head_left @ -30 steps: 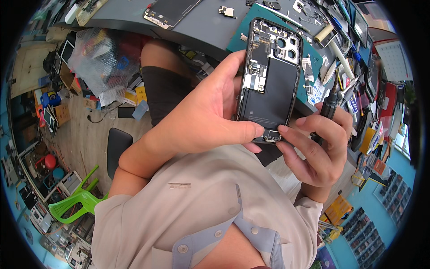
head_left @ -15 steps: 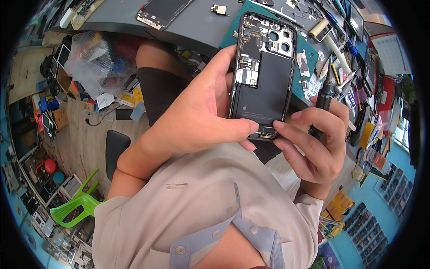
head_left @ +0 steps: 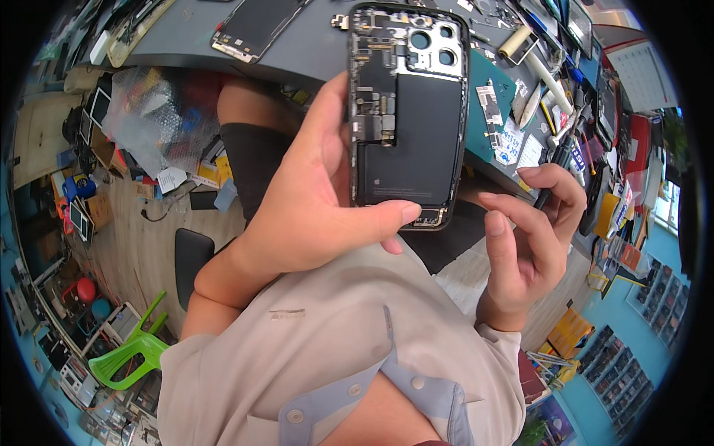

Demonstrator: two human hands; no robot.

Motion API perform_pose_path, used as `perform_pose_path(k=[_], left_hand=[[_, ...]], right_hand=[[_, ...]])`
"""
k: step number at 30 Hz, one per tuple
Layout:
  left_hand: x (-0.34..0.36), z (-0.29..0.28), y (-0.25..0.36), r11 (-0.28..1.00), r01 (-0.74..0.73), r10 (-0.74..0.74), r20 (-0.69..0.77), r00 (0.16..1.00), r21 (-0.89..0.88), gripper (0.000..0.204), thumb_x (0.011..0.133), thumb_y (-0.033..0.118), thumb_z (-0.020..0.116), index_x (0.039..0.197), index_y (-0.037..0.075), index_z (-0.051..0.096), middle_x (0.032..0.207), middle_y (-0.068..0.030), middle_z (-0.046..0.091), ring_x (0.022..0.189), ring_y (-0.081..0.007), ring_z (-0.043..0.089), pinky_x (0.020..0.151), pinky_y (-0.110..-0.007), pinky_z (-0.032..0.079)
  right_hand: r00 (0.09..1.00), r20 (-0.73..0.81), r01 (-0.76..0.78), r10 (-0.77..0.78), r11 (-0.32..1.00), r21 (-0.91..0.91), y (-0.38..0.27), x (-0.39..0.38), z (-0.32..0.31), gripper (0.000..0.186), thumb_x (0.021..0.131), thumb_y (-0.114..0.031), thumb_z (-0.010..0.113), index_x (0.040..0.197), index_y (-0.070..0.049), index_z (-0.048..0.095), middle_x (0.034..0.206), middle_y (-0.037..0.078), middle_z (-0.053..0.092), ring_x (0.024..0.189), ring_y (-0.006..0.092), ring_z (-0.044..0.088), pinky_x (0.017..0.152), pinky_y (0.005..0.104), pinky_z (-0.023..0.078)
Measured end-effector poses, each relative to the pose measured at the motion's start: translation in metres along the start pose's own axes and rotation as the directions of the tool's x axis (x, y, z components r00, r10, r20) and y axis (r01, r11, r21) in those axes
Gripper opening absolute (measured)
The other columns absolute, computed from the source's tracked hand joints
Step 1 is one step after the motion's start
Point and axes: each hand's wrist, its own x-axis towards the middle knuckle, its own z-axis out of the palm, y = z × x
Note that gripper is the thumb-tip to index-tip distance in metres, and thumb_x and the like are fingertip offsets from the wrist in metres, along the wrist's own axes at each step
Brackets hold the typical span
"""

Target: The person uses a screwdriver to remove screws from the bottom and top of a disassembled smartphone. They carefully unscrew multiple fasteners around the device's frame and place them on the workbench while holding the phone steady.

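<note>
My left hand is closed around an opened smartphone, its thumb pressing on the lower end. The phone lies with its inside facing up: black battery, circuit boards at the upper left, camera openings at the top right. To the right of the phone and apart from it is my right hand, fingers curled and thumb close to the index fingertip. A black-handled screwdriver is tucked between the fingers of that hand, partly hidden by them.
On the grey bench lie a detached phone screen, a teal mat and a slim metal part. Tools crowd the right side, among them a light-handled brush. A green chair stands at the lower left.
My left hand has moved the phone left and slightly up. My right hand's fingers have come away from the phone's lower edge, leaving a gap.
</note>
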Motion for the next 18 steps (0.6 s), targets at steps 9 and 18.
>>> perform_pose_path(k=[9,18], left_hand=[[-0.006,0.003,-0.004,0.993,-0.088,0.088,0.004,0.996,0.081,0.114,0.085,-0.012,0.076,0.17,0.008,0.003,0.153,-0.0137,0.048,0.128,-0.0219,0.064,0.077,-0.032,0.069],[-0.008,0.001,-0.009,0.989,-0.134,0.132,0.035,0.991,0.056,0.112,0.085,-0.013,0.072,0.169,0.01,0.002,0.153,-0.0185,0.048,0.129,-0.0309,0.065,0.08,-0.035,0.07]], right_hand=[[0.988,-0.037,-0.136,0.149,0.962,0.239,-0.01,-0.01,0.022,0.021,0.078,-0.006,0.087,0.098,-0.002,0.082,0.129,0.02,0.054,0.116,0.0302,0.057,0.1,0.0383,0.043],[0.975,-0.118,-0.165,0.186,0.973,0.164,-0.017,-0.011,0.026,0.027,0.074,-0.008,0.091,0.1,-0.007,0.082,0.131,0.017,0.05,0.118,0.0288,0.054,0.099,0.0377,0.043]])
